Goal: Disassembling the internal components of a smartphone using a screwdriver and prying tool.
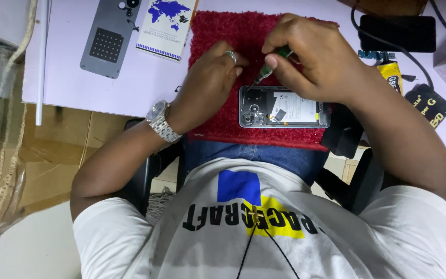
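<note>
An opened phone (284,107) with its back off lies on a red fuzzy mat (223,31), showing its battery and camera module. My right hand (311,51) grips a small green-handled screwdriver (267,70), and the tip points down at the phone's upper left corner. My left hand (213,77), with a ring and a metal wristwatch, rests on the mat just left of the tip. Its fingers are curled beside the screwdriver shaft. Whether they touch the shaft I cannot tell.
On the pale table lie a grey phone back cover (110,36), a booklet with a blue map (167,23), a black device with a cable (397,32), a small blue circuit board (377,54) and yellow-black packets (429,101). Cardboard (47,155) sits at left.
</note>
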